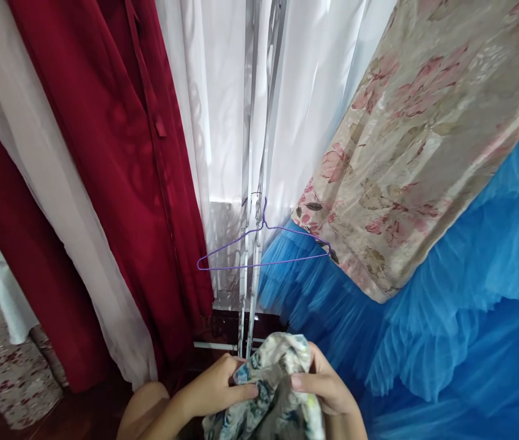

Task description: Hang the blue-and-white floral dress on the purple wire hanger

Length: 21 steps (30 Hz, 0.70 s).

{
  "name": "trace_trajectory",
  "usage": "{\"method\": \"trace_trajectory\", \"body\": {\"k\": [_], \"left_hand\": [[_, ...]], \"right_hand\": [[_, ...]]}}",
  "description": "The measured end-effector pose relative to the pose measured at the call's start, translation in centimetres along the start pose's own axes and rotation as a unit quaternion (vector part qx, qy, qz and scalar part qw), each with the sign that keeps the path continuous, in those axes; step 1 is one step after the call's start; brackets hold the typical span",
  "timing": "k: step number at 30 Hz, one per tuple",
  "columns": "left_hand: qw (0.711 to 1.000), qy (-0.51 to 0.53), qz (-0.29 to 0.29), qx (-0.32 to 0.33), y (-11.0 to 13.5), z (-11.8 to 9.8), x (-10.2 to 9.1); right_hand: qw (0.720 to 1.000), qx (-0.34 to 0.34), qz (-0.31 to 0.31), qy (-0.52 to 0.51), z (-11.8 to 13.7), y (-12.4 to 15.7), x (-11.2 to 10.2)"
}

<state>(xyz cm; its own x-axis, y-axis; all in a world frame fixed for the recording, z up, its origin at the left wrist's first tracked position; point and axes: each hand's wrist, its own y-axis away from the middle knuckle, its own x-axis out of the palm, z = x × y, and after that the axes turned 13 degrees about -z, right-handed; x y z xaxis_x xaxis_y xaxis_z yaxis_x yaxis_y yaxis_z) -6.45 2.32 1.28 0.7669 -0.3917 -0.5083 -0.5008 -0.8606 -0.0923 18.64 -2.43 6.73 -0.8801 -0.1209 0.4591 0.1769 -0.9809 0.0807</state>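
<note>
A crumpled piece of patterned cloth (271,366), pale with blue-green and yellow marks, is bunched between both hands at the bottom of the view. My left hand (222,385) pinches its left side, thumb on top. On the right side, my right hand (327,382) grips the cloth with its thumb pressed over the front and the fingers hidden behind. What kind of garment it is, I cannot tell. Just beyond the hands a thin purple hanger (263,264) hangs with nothing on it, its hook by the metal rack posts (250,244).
Long dark red cloth (117,153) and pale sheer cloth hang at left. White curtains (227,91) are behind the rack. At right hang a floral beige garment (406,159) and a ruffled blue tulle one (452,318). A bare knee (144,400) shows at lower left.
</note>
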Motion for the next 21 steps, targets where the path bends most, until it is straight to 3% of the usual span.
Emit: {"method": "trace_trajectory", "body": {"k": [3, 6, 9, 12, 16, 21], "left_hand": [[0.991, -0.125, -0.011, 0.04, 0.4, 3.3, -2.8], [0.974, -0.196, -0.077, 0.085, -0.6, 5.2, -8.1], [0.946, -0.269, -0.155, 0.09, -2.7, 5.3, -14.0], [0.928, -0.298, -0.21, 0.081, -5.5, 4.3, -18.3], [0.912, -0.293, -0.272, 0.089, -8.9, 2.4, -20.8], [0.901, -0.26, -0.3, 0.176, -10.7, -0.4, -21.1]], "right_hand": [[0.996, -0.031, -0.08, 0.029, 2.3, -0.3, -1.1], [0.976, -0.08, -0.092, 0.181, 5.1, -2.4, -1.6], [0.91, -0.17, -0.129, 0.354, 6.6, -6.5, -1.3], [0.846, -0.239, -0.199, 0.433, 6.5, -11.3, -1.0], [0.795, -0.301, -0.225, 0.476, 5.5, -15.6, -1.3], [0.791, -0.314, -0.231, 0.472, 4.2, -15.1, -1.0]]}}
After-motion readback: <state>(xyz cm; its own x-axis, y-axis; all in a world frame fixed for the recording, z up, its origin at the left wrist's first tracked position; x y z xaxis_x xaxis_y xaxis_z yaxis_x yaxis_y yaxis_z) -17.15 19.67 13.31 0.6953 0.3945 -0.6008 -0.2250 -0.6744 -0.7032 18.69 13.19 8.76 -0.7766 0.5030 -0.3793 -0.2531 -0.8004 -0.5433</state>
